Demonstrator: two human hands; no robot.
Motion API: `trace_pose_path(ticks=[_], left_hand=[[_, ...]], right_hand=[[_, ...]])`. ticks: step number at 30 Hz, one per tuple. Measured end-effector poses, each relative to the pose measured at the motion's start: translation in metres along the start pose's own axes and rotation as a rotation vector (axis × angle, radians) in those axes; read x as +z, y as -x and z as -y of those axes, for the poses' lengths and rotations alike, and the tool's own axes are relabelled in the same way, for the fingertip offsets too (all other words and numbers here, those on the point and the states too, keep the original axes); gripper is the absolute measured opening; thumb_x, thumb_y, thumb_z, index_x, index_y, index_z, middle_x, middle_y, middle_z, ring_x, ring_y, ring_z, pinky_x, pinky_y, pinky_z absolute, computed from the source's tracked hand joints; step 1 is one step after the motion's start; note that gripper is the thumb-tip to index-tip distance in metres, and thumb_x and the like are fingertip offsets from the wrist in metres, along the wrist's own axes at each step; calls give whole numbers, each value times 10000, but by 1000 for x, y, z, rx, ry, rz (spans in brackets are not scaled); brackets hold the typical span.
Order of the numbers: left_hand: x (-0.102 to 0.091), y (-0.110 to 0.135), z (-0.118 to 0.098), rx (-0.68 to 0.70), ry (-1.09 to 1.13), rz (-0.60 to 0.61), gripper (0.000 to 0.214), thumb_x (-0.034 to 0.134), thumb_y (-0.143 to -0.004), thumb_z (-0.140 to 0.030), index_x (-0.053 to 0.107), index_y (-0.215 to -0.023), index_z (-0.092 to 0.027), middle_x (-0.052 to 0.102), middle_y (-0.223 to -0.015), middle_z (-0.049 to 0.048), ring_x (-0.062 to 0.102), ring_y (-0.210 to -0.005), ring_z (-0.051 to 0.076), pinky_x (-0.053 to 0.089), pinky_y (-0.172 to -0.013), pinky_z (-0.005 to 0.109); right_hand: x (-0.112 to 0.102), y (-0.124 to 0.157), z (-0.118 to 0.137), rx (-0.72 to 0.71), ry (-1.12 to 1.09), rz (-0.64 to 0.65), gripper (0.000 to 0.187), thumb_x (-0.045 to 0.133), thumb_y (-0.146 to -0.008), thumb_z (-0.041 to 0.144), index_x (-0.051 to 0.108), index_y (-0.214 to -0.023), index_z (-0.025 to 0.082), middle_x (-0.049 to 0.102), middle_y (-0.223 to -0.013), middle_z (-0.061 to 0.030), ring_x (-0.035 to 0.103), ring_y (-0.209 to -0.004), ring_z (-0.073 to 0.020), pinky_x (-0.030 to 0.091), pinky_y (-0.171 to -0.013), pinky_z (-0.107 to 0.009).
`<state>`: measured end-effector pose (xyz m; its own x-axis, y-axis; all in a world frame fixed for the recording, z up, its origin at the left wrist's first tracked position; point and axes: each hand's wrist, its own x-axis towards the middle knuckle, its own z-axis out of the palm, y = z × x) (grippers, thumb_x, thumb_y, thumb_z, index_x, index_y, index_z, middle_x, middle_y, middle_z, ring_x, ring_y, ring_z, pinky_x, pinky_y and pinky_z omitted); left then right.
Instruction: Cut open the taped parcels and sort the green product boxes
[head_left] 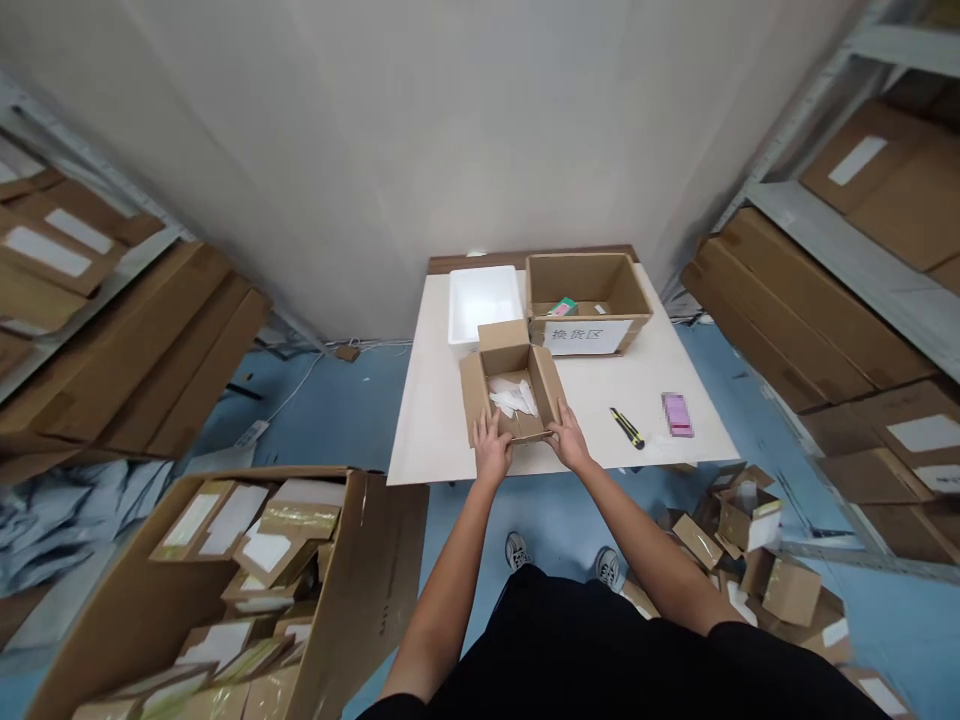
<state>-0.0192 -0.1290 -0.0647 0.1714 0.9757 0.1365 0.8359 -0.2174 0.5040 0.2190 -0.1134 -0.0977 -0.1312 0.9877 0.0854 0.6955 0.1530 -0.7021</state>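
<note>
An open small cardboard box (508, 358) stands on the near half of the table with its flaps spread. Crumpled white paper (513, 397) lies inside it. My left hand (491, 447) grips the box at its near left corner, fingers over the edge. At the near right corner my right hand (568, 440) holds the same box, thumb toward the front wall. To the right lie a yellow and black box cutter (627, 428) and a pink-purple packet (677, 414), whose details are blurred.
Behind the small box stand a white bin (485, 300) and a larger labelled carton (641, 300) with a green and pink packet in it. A big carton (375, 560) of parcels is at the left, discarded boxes (791, 590) at the right. Shelves (832, 215) flank the white table (424, 420).
</note>
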Motion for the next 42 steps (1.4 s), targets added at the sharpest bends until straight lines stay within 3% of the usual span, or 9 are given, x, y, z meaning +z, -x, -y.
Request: trace_pose_path(ticks=[4, 7, 14, 20, 25, 29, 32, 37, 42], left_hand=[[15, -31, -82, 164, 48, 1, 142, 700, -891, -142, 736, -835, -267, 368, -1754, -26, 87, -1686, 387, 129, -1319, 749], [43, -53, -156, 307, 93, 55, 139, 705, -902, -158, 744, -828, -268, 369, -1753, -19, 74, -1686, 397, 113, -1318, 755], [157, -56, -353, 646, 180, 316, 137, 733, -890, -152, 763, -851, -280, 389, -1743, -19, 81, -1687, 386, 85, -1319, 753], [253, -1, -491, 939, 235, 547, 176, 768, -865, -137, 793, -932, -298, 402, -1737, -12, 102, -1685, 378, 84, -1325, 742], [299, 54, -568, 1136, 205, 693, 194, 789, -862, -149, 811, -985, -297, 381, -1750, 2, 129, -1681, 377, 110, -1334, 717], [315, 86, -602, 1258, 79, 769, 503, 849, -824, -185, 745, -1301, -307, 315, -1782, 37, 116, -1684, 374, 129, -1347, 679], [319, 92, -605, 1276, 77, 772, 705, 839, -837, -198, 614, -1499, -292, 297, -1786, 82, 146, -1680, 367, 216, -1343, 633], [313, 68, -574, 1125, 137, 746, 598, 711, -930, -197, 604, -1514, -260, 407, -1730, 101, 254, -1653, 347, 370, -1303, 551], [285, 19, -517, 933, 158, 621, 569, 678, -948, -210, 604, -1510, -247, 455, -1694, 115, 311, -1628, 352, 328, -1328, 558]], right_hand=[[-81, 28, -33, 25, 6, -183, 42, 783, -887, 242, 756, -917, 255, 243, -1798, -26, 222, -1649, -405, 314, -1263, -701], [-145, 64, -70, 112, 7, -305, 54, 799, -881, 249, 763, -919, 263, 255, -1792, -7, 203, -1655, -397, 312, -1270, -692], [-268, 218, -173, 433, 42, -594, 88, 762, -887, 196, 779, -952, 253, 253, -1794, -2, 139, -1672, -376, 281, -1301, -664], [-317, 375, -225, 688, 130, -800, 75, 748, -878, 197, 780, -940, 223, 239, -1798, -25, 147, -1664, -408, 259, -1308, -667], [-331, 469, -234, 923, 240, -845, 117, 733, -886, 205, 783, -991, 216, 207, -1809, -50, 192, -1646, -435, 277, -1291, -661], [-335, 511, -232, 1196, 324, -790, 360, 816, -838, 295, 758, -1189, 234, 237, -1794, -107, 187, -1630, -489, 247, -1249, -735], [-338, 523, -233, 1266, 340, -814, 565, 824, -833, 377, 683, -1364, 248, 260, -1778, -149, 202, -1621, -501, 261, -1231, -745], [-347, 500, -242, 1092, 371, -902, 577, 711, -897, 375, 624, -1442, 205, 317, -1747, -176, 247, -1613, -464, 317, -1249, -679], [-352, 426, -249, 863, 353, -908, 577, 686, -895, 362, 619, -1443, 196, 323, -1743, -174, 271, -1602, -451, 325, -1254, -685]])
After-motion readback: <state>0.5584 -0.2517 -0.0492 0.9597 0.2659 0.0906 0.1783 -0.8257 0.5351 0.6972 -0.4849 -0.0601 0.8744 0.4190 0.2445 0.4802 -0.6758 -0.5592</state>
